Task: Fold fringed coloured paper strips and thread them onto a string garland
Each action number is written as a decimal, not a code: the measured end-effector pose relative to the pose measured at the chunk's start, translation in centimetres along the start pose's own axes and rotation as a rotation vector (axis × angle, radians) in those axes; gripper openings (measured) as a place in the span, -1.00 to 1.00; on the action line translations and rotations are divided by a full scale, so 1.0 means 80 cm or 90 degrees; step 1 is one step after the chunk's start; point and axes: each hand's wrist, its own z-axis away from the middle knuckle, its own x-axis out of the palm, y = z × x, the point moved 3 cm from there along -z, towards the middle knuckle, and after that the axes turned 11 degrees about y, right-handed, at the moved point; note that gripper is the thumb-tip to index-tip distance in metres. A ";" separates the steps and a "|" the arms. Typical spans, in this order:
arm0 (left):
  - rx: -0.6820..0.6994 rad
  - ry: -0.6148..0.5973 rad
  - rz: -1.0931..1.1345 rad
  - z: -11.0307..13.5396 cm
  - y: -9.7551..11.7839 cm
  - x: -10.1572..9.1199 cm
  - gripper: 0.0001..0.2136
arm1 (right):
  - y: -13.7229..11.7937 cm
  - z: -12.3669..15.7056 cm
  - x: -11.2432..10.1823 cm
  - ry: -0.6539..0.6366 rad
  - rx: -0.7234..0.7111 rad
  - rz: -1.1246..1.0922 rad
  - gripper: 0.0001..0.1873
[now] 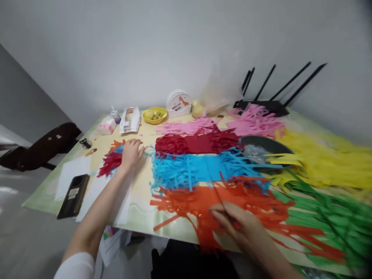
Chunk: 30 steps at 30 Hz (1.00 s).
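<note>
My left hand (pixel 132 153) is palm down on the table, its fingers apart, at the right edge of a small bundle of red, blue and orange fringed paper strips (pixel 112 161). Whether it presses on the bundle is hard to see. Above the orange fringed paper (pixel 209 199), my right hand (pixel 238 224) is closed on a thin dark pointed tool (pixel 218 195) with a reddish handle, blurred by motion. Beyond the orange lie blue fringed paper (pixel 206 168) and dark red fringed paper (pixel 200 143). Green strips (pixel 325 217) spread to the right.
Yellow strips (pixel 328 155) and a dark round plate (pixel 270 145) with silvery strips are at the right. A phone (pixel 73 195) lies on white paper at the left. Along the wall stand a yellow fruit bowl (pixel 155 121), a white holder (pixel 178 112) and a black router (pixel 261 106).
</note>
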 end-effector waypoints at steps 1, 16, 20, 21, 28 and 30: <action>0.027 -0.007 0.017 -0.019 0.019 0.011 -0.75 | 0.011 -0.025 -0.012 0.011 -0.023 0.038 -0.79; 0.145 -0.291 -0.033 -0.199 0.166 0.242 -0.68 | 0.184 -0.380 0.044 -0.199 -0.055 0.501 -0.76; 0.134 -0.304 -0.040 -0.206 0.161 0.246 -0.69 | 0.209 -0.389 0.055 -0.210 -0.039 0.566 -0.67; 0.133 -0.306 -0.035 -0.208 0.160 0.245 -0.69 | 0.212 -0.391 0.053 -0.208 -0.039 0.582 -0.66; 0.124 -0.304 0.017 -0.217 0.156 0.239 -0.79 | 0.225 -0.399 0.042 -0.190 -0.071 0.636 -0.70; 0.120 -0.301 0.030 -0.220 0.156 0.239 -0.78 | 0.226 -0.399 0.042 -0.185 -0.079 0.635 -0.70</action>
